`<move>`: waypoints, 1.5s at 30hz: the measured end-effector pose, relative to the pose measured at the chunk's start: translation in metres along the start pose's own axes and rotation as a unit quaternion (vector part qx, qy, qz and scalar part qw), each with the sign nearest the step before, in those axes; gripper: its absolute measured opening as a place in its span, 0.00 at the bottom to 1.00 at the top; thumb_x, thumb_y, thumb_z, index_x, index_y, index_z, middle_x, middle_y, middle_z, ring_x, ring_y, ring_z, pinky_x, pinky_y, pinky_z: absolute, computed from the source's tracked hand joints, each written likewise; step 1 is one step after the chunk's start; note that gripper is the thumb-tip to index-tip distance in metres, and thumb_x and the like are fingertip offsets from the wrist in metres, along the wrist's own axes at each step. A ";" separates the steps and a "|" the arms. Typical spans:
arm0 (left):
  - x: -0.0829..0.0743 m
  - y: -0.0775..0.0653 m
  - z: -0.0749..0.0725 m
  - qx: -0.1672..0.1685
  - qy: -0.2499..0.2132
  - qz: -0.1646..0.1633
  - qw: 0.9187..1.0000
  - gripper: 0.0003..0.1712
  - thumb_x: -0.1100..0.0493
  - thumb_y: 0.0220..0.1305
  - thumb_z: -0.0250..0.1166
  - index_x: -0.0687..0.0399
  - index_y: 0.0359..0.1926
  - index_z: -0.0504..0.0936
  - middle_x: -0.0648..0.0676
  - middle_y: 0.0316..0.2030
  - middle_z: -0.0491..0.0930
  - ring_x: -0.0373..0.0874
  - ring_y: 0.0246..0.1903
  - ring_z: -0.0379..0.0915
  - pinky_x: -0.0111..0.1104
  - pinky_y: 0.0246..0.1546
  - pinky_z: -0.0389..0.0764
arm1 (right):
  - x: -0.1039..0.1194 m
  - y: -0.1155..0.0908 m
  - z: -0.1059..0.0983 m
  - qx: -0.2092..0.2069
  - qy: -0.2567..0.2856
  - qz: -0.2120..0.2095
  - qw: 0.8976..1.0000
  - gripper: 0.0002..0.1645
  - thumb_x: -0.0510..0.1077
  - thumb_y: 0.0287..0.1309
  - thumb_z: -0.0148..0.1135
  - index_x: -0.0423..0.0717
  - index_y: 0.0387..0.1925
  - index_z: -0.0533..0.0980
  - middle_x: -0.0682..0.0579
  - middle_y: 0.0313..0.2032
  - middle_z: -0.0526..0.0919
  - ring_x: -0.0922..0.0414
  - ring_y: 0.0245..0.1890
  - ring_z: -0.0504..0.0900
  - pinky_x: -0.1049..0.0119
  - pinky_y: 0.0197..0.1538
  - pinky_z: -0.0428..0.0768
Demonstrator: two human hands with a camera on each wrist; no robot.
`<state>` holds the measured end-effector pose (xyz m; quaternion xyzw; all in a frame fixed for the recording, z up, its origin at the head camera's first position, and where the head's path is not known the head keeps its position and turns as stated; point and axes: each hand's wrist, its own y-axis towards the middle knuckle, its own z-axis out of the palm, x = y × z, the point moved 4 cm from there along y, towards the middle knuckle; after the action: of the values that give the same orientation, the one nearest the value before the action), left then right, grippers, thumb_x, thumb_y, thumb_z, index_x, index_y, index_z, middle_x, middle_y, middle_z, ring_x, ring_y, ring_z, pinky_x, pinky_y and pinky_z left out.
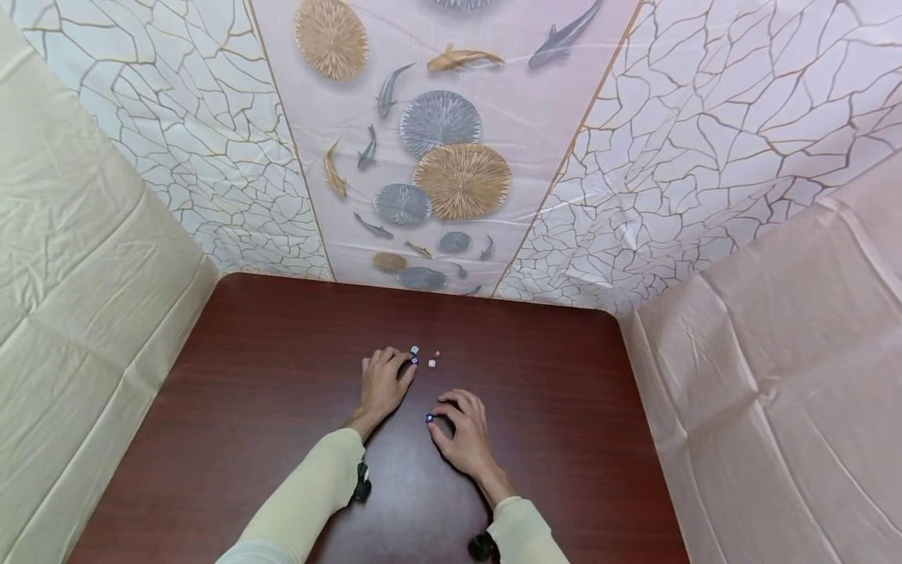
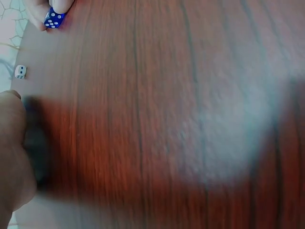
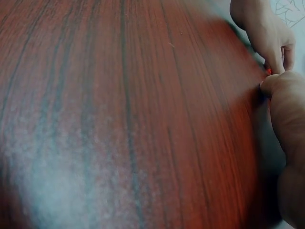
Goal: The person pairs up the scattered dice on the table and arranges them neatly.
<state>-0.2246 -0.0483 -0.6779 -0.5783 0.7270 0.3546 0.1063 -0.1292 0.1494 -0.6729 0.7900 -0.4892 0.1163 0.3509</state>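
Note:
In the head view my left hand (image 1: 383,385) is on the left side of the group of dice, its thumb and index finger pinching a blue die (image 1: 414,361). Just beyond those fingertips lies a white die (image 1: 414,349). To their right are another white die (image 1: 432,363) and a small red die (image 1: 437,354). Nearer the front, my right hand (image 1: 467,432) pinches a second blue die (image 1: 429,418) between thumb and index finger. White pips on that blue die (image 2: 55,18) show in the left wrist view. My left fingertips are out of sight there.
The dark red-brown wooden table (image 1: 282,321) has rounded far corners. Behind it hangs a patterned cloth (image 1: 461,180) with fish and discs. Plain pale cloths (image 1: 761,376) flank both sides. A black strap (image 1: 362,483) sits at my left wrist.

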 end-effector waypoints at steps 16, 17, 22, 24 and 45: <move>-0.008 -0.031 -0.023 0.009 -0.046 0.075 0.996 0.12 0.55 0.69 0.82 0.51 0.50 0.96 0.52 0.45 0.91 0.51 0.43 0.82 0.49 0.46 0.75 | -0.002 0.000 0.002 -0.014 -0.008 -0.014 1.000 0.11 0.43 0.58 0.86 0.49 0.42 0.90 0.45 0.57 0.90 0.36 0.68 0.82 0.31 0.74 0.71; -0.009 -0.034 -0.025 0.012 -0.051 0.077 0.996 0.11 0.56 0.69 0.82 0.51 0.50 0.96 0.52 0.45 0.91 0.51 0.43 0.81 0.48 0.46 0.74 | -0.002 0.000 0.002 -0.011 -0.008 -0.013 1.000 0.11 0.43 0.59 0.85 0.49 0.42 0.90 0.45 0.57 0.90 0.36 0.68 0.82 0.31 0.74 0.71; -0.011 -0.050 -0.031 0.017 -0.060 0.091 0.994 0.11 0.57 0.67 0.84 0.51 0.48 0.96 0.51 0.45 0.90 0.51 0.44 0.81 0.46 0.46 0.72 | -0.001 0.000 0.001 -0.001 -0.005 -0.003 1.000 0.11 0.44 0.61 0.85 0.51 0.43 0.91 0.46 0.58 0.89 0.36 0.69 0.81 0.31 0.75 0.70; -0.012 -0.056 -0.032 0.020 -0.058 0.097 0.993 0.11 0.56 0.66 0.84 0.50 0.48 0.96 0.50 0.45 0.90 0.50 0.45 0.81 0.46 0.47 0.72 | -0.001 -0.001 0.001 0.004 -0.002 0.001 1.000 0.11 0.44 0.62 0.84 0.51 0.44 0.91 0.45 0.59 0.89 0.36 0.70 0.80 0.31 0.76 0.69; -0.024 -0.088 -0.018 0.025 -0.054 0.113 0.992 0.10 0.54 0.66 0.84 0.46 0.46 0.95 0.49 0.48 0.89 0.52 0.51 0.81 0.52 0.54 0.69 | -0.003 -0.002 0.004 -0.012 -0.007 -0.011 1.000 0.10 0.43 0.61 0.85 0.50 0.42 0.90 0.46 0.58 0.89 0.38 0.69 0.81 0.32 0.75 0.70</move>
<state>-0.1324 -0.0490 -0.6855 -0.4691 0.7897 0.3771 0.1193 -0.1291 0.1491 -0.6781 0.7918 -0.4841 0.1009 0.3585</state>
